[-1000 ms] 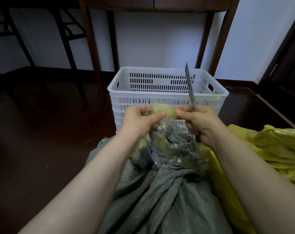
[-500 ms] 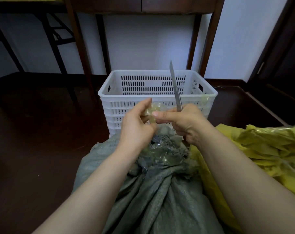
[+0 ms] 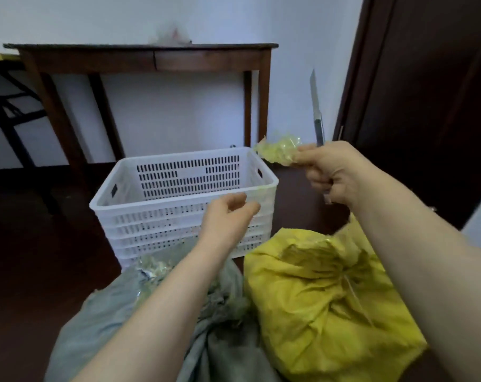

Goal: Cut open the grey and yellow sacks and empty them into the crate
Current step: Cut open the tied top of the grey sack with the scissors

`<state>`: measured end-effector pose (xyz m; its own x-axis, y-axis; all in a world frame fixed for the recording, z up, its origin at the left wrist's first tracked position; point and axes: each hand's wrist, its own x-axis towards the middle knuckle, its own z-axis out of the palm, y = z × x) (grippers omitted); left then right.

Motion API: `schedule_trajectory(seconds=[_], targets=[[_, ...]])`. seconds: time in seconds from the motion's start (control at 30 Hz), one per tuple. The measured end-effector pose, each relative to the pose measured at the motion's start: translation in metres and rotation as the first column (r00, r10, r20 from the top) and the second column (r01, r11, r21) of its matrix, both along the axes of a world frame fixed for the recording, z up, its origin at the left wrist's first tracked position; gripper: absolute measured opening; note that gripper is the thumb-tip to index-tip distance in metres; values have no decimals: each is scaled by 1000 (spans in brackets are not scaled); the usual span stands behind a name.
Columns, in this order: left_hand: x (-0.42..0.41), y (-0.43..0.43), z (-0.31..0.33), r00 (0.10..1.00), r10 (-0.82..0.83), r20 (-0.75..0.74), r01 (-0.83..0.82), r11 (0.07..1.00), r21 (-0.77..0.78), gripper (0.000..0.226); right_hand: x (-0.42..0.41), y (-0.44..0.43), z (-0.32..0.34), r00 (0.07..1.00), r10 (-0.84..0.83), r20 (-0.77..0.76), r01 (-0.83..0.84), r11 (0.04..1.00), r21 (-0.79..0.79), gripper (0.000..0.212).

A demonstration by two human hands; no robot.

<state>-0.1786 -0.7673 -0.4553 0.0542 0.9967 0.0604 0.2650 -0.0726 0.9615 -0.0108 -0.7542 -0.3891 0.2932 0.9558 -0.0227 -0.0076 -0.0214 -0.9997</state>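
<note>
A white slotted crate (image 3: 140, 205) stands on the dark floor in front of me. The grey sack (image 3: 101, 321) lies below my left arm, its bunched top partly hidden by that arm. To its right sits the yellow sack (image 3: 324, 307), its neck gathered and tied. My right hand (image 3: 333, 172) is raised right of the crate; it grips a knife (image 3: 315, 108) with the blade pointing up and pinches a crumpled yellowish strip of tape (image 3: 279, 150). My left hand (image 3: 228, 219) hovers at the crate's front right corner with loosely curled fingers, holding nothing.
A dark wooden table (image 3: 151, 57) stands against the white wall behind the crate. A dark door (image 3: 426, 106) fills the right side. A black folding frame (image 3: 10, 111) is at the far left. Dark floor stretches left of the sacks.
Both hands were together over the grey sack's top, pulling at the tape. Now the right hand has lifted up and right with the tape and knife, and the left hand has let go.
</note>
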Motion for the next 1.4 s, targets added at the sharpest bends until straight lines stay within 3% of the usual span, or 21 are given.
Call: schedule_trajectory(seconds=[0.13, 0.27, 0.33, 0.43, 0.53, 0.6, 0.73, 0.83, 0.97, 1.03, 1.13, 1.27, 1.4], targets=[[81, -1, 40, 986, -152, 72, 145, 984, 100, 39, 74, -29, -10, 990, -130, 51, 132, 990, -47, 22], [176, -16, 49, 944, -329, 10, 327, 943, 68, 67, 145, -71, -22, 980, -195, 36, 197, 977, -81, 16], [221, -27, 43, 929, -370, -25, 371, 926, 64, 69, 182, -98, -24, 971, -239, 11, 238, 965, -106, 14], [287, -49, 28, 909, -415, -41, 417, 908, 41, 51, 241, -141, -30, 921, -366, 132, 385, 908, -167, 10], [345, -81, 10, 881, -471, 32, 472, 880, -50, 28, 295, -188, -37, 810, -490, 322, 571, 786, -238, 28], [381, -106, 0, 853, -517, 72, 522, 847, -99, 17, 330, -220, -41, 768, -554, 321, 635, 722, -274, 29], [447, -162, -16, 758, -647, 87, 652, 744, -146, 9, 387, -273, -38, 632, -721, 286, 775, 569, -276, 18], [488, -204, -33, 641, -767, 18, 762, 634, -135, 21, 415, -303, -37, 534, -803, 264, 844, 490, -219, 22], [514, -240, -54, 475, -877, -74, 858, 480, -183, 19, 434, -328, -47, 504, -815, 286, 860, 444, -251, 13], [519, -246, -59, 462, -882, -94, 862, 471, -188, 13, 441, -333, -55, 521, -803, 290, 847, 444, -292, 9], [525, -246, -61, 438, -894, -99, 865, 448, -225, 28, 446, -329, -63, 540, -788, 294, 833, 453, -316, 12], [528, -241, -62, 436, -900, 11, 865, 415, -282, 36, 448, -319, -68, 545, -783, 300, 832, 461, -310, 13], [521, -222, -55, 588, -789, 177, 798, 530, -288, 25, 438, -303, -68, 577, -767, 281, 811, 498, -308, 13]])
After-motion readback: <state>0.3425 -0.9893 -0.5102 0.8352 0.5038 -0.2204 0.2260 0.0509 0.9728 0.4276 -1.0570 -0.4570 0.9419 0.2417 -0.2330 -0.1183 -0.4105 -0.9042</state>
